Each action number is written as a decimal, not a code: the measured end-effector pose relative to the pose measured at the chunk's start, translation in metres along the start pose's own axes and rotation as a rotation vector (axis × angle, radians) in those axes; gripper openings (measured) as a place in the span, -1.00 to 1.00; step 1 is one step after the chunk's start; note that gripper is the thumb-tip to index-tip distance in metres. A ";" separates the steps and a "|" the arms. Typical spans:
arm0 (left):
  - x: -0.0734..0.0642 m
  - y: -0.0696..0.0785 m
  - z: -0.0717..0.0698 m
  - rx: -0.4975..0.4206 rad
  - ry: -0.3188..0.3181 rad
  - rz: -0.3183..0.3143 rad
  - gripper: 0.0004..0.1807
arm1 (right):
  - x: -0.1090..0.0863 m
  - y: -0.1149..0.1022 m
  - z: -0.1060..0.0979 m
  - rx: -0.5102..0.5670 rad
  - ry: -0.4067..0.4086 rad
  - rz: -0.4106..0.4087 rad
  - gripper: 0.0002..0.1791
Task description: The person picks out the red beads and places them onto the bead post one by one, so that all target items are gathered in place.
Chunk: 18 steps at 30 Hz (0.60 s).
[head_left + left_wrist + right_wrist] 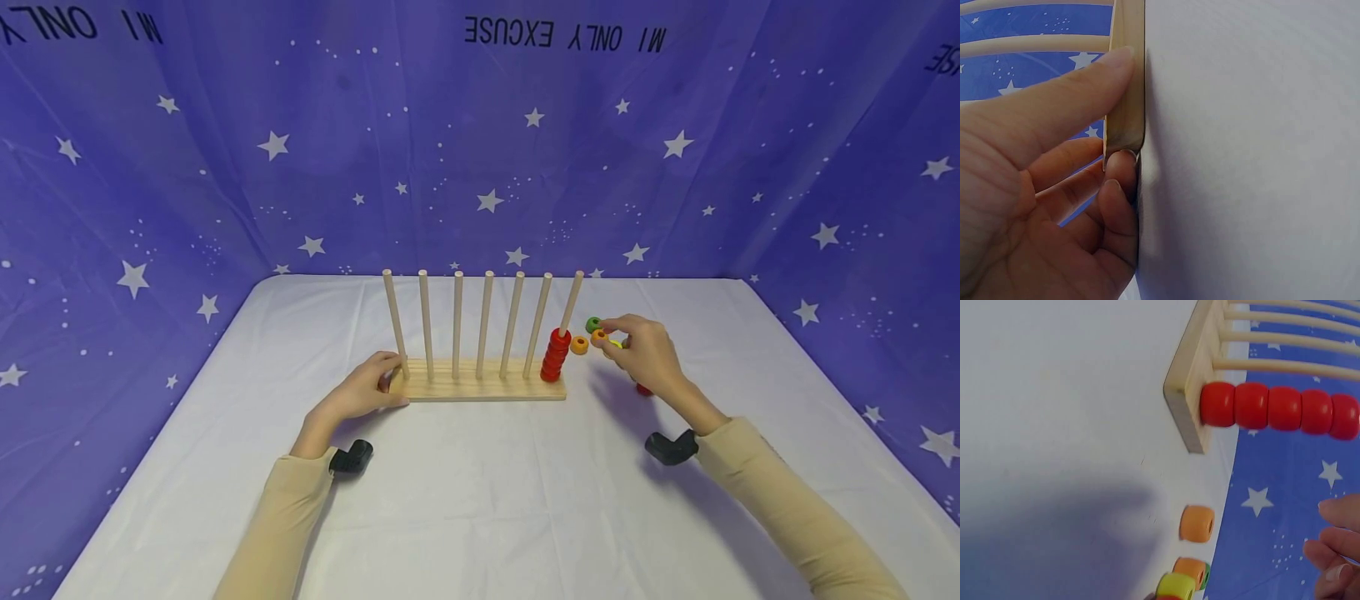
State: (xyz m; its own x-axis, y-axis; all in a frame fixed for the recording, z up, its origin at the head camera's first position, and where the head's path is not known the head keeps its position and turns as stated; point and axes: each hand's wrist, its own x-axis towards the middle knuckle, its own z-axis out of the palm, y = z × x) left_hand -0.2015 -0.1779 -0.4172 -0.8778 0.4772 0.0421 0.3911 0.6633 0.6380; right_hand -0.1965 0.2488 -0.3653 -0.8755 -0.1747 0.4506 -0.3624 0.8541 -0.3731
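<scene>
A wooden bead abacus (pixel 480 392) with a row of upright pegs stands on the table. Several red beads (pixel 555 357) are stacked on its rightmost peg. My left hand (pixel 360 390) grips the left end of the base, thumb (pixel 1091 87) along the front side and fingers at the end. To the right of the abacus, my right hand (pixel 647 354) hovers above loose beads, thumb and fingers apart. Below it lie an orange bead (pixel 1197 524), another orange bead (pixel 1189 570), a yellow bead (pixel 1177 585) and a partly hidden green bead (pixel 594 324). In the right wrist view, nothing shows between the fingers.
A red bead (pixel 644 389) lies on the table, partly covered by the right wrist. White cloth covers the table (pixel 480 500). Purple star-patterned curtains (pixel 480 150) enclose the back and sides. A black wrist device (pixel 671 447) sits at each sleeve cuff.
</scene>
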 end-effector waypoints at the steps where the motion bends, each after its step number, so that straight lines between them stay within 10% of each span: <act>1: 0.000 0.000 0.000 -0.001 -0.001 -0.002 -0.25 | 0.000 0.002 -0.001 -0.005 -0.008 0.015 -0.72; 18: 0.001 -0.003 0.001 0.003 0.003 0.003 -0.25 | -0.005 0.027 -0.004 -0.086 -0.050 0.105 -0.72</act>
State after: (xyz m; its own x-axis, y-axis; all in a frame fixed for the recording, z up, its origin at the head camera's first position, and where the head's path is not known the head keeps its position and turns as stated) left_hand -0.2030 -0.1786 -0.4197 -0.8772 0.4779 0.0462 0.3950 0.6635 0.6354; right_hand -0.2003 0.2750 -0.3745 -0.9227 -0.1044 0.3711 -0.2412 0.9073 -0.3444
